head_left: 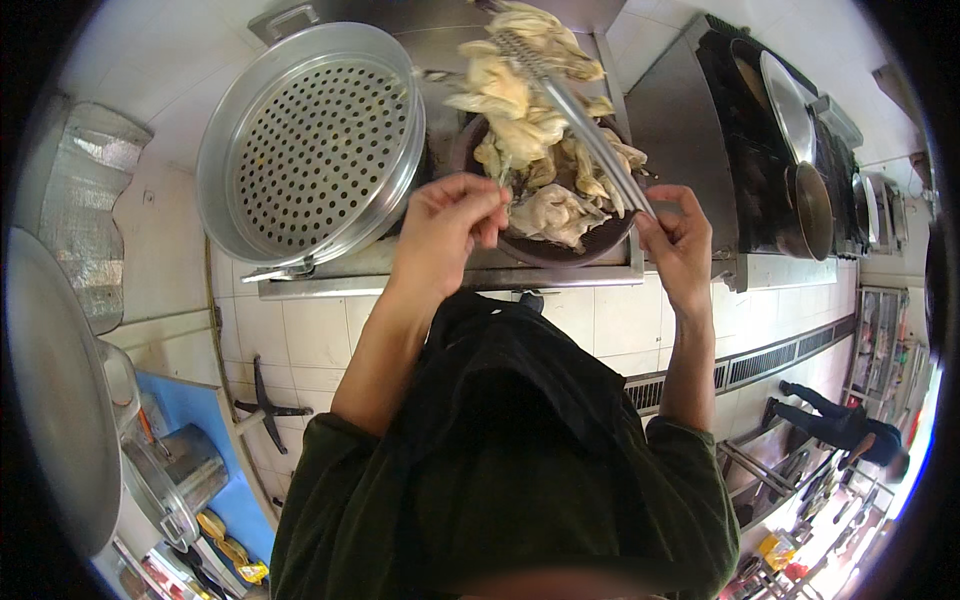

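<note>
My right hand [682, 238] is closed round the near end of long metal tongs [590, 125], which slant up and left over a dark round basket [590, 252]. Pale cooked-looking poultry [525, 115] lies against the far end of the tongs; whether they grip it I cannot tell. More poultry pieces [555, 215] sit in the basket. At the basket's left edge, my left hand [455, 215] has its thumb and fingers pinched together beside the poultry. A thin strand seems to rise from the pinch, too small to name.
A large perforated metal steamer pan [320, 165] stands left of the basket on a steel counter [460, 282]. To the right is a dark stove [715, 130] with a wok [806, 210]. A black stand leg [268, 408] rests on the tiled floor. Another person [840, 425] stands far right.
</note>
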`<act>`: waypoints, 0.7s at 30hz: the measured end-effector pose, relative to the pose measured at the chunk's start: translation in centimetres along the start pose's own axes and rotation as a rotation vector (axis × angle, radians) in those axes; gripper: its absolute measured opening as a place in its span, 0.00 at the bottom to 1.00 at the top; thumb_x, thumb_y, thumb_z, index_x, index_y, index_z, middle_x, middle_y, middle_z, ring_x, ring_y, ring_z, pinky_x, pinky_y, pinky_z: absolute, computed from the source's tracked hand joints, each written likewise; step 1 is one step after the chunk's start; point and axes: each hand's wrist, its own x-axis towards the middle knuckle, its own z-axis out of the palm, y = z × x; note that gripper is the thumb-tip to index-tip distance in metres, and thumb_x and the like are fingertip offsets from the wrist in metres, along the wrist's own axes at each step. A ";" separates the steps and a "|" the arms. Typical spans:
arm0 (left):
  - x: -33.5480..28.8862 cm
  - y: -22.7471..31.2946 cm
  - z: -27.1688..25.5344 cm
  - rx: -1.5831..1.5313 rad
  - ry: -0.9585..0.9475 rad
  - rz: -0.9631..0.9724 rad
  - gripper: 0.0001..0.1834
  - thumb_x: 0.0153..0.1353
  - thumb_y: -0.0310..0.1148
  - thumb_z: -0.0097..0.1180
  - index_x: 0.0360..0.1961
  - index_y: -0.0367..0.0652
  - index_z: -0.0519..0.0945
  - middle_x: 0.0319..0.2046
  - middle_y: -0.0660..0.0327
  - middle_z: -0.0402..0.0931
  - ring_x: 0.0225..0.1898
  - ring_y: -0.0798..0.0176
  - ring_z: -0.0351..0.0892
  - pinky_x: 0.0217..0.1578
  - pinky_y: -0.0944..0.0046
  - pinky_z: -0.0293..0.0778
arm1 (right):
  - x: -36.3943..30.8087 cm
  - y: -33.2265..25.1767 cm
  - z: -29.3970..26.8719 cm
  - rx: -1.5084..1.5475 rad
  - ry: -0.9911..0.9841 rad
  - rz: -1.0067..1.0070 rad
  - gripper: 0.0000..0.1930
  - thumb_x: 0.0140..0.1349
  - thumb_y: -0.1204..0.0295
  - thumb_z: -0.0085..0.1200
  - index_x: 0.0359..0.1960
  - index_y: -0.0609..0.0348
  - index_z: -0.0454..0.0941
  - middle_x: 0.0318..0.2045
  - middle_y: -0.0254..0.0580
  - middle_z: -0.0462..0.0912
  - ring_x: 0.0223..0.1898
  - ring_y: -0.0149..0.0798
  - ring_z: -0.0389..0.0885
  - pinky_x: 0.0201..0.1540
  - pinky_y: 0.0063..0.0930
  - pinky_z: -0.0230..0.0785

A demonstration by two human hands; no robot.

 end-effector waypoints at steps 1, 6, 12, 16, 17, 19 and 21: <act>-0.9 -0.3 0.0 0.092 -0.040 -0.061 0.07 0.66 0.27 0.62 0.36 0.33 0.84 0.26 0.58 0.81 0.22 0.70 0.75 0.24 0.71 0.71 | -0.5 0.5 -0.9 -0.029 0.029 0.028 0.14 0.67 0.78 0.60 0.52 0.64 0.72 0.19 0.30 0.79 0.21 0.20 0.71 0.26 0.17 0.60; -8.5 3.4 -4.8 0.607 -0.105 -0.222 0.08 0.66 0.29 0.62 0.34 0.33 0.84 0.24 0.61 0.80 0.23 0.72 0.76 0.24 0.71 0.72 | -3.2 3.7 -4.1 -0.159 0.141 0.131 0.15 0.66 0.78 0.61 0.51 0.64 0.72 0.17 0.33 0.79 0.19 0.21 0.69 0.23 0.19 0.59; -13.5 10.8 -9.0 0.891 0.327 0.078 0.06 0.67 0.25 0.59 0.37 0.32 0.84 0.24 0.62 0.80 0.23 0.72 0.76 0.24 0.72 0.72 | -4.7 7.6 -1.8 -0.219 0.105 0.149 0.13 0.67 0.75 0.62 0.46 0.62 0.70 0.19 0.47 0.83 0.23 0.33 0.82 0.26 0.28 0.69; -9.2 12.4 -11.7 1.123 0.526 0.239 0.07 0.68 0.26 0.58 0.37 0.33 0.84 0.24 0.60 0.80 0.22 0.72 0.75 0.26 0.71 0.71 | -5.6 7.6 -4.3 -0.330 -0.019 0.229 0.12 0.68 0.72 0.61 0.41 0.63 0.69 0.23 0.50 0.84 0.27 0.40 0.86 0.30 0.34 0.72; -7.7 12.4 -12.6 1.149 0.514 0.277 0.07 0.68 0.27 0.58 0.37 0.33 0.84 0.24 0.60 0.80 0.22 0.72 0.74 0.26 0.70 0.71 | -6.1 7.2 -5.9 -0.390 -0.059 0.263 0.12 0.67 0.72 0.61 0.37 0.64 0.69 0.25 0.50 0.84 0.28 0.42 0.85 0.31 0.35 0.73; -5.1 12.0 -14.2 1.373 0.580 0.275 0.07 0.66 0.27 0.58 0.37 0.34 0.84 0.24 0.56 0.80 0.23 0.64 0.78 0.28 0.64 0.73 | -8.0 6.5 -8.8 -0.428 -0.060 0.275 0.12 0.66 0.73 0.62 0.34 0.64 0.69 0.24 0.47 0.82 0.26 0.40 0.82 0.30 0.36 0.71; -3.0 11.6 -15.9 1.613 0.584 0.337 0.07 0.64 0.28 0.58 0.37 0.35 0.84 0.26 0.52 0.81 0.26 0.56 0.81 0.30 0.58 0.75 | -10.5 6.0 -12.1 -0.438 -0.083 0.318 0.12 0.65 0.74 0.62 0.33 0.62 0.69 0.22 0.43 0.79 0.24 0.35 0.77 0.29 0.34 0.69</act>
